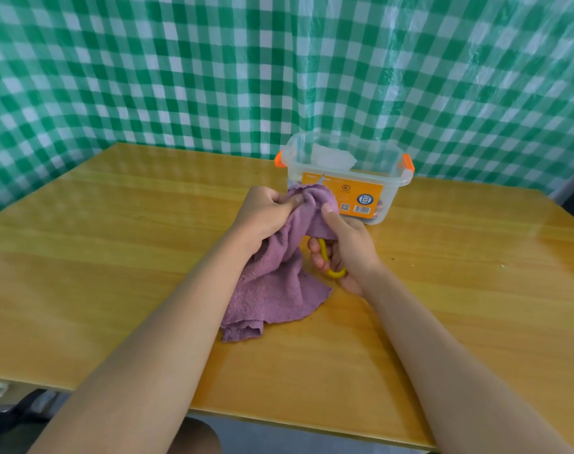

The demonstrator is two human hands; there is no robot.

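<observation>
— Lie of the yellow-handled scissors (325,255)?

— Long axis running near to far: yellow loops toward the person, blades away toward the clear plastic box with orange latches (393,199), leaning slightly left. Blades wrapped in the purple terry cloth (279,290), with only a small grey tip peeking out above the folds. Held over the yellow wooden table (115,257), just in front of the box.

— Any writing?

— On the orange label (341,193) across the box's near wall: a CCC mark, a round blue badge, a QR code and a barcode. Smaller print too fine to read.

— And the hands?

— Left hand (262,214) clenched on the cloth, thumb and fingers pinching the bunched top around the blades. Right hand (349,247) grasping the scissors, fingers curled round a yellow loop, thumb pressed up against the cloth. Rest of the cloth hanging down, lower edge crumpled on the table between the forearms.

— Behind?

— Green-and-white checked sheet (180,77) hanging past the table's far edge.
</observation>
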